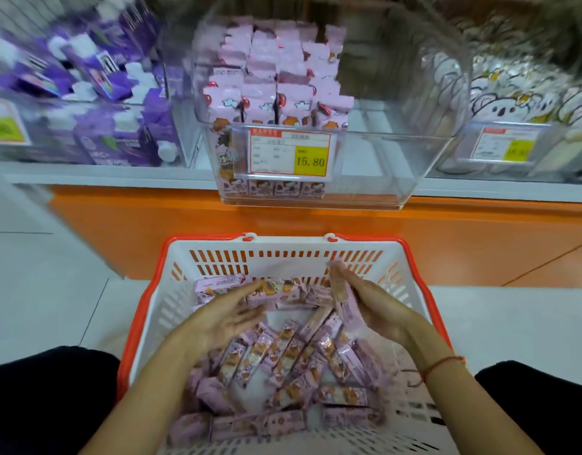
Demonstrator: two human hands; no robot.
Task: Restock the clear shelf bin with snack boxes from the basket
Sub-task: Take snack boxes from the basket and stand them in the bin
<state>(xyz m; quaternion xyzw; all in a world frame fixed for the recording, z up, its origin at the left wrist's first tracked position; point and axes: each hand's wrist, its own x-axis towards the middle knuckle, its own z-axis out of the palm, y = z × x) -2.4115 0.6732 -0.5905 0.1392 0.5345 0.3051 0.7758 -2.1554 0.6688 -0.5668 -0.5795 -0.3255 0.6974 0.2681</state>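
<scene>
We have both hands down in the basket (151,310), over the heap of pink boxes (283,359). Our left hand (224,318) is spread, fingers straight, palm turned inward over the far row of boxes (276,292) and holding nothing. Our right hand (371,307) faces it; a box (337,284) stands on end against its fingers, though blur leaves us unable to tell whether it is gripped or only propped. That far row lies between the palms, long axis running left to right, so closing the hands together should gather it. The bin (381,165) sits on the shelf straight ahead and above, its left half stacked with boxes, its right half bare.
</scene>
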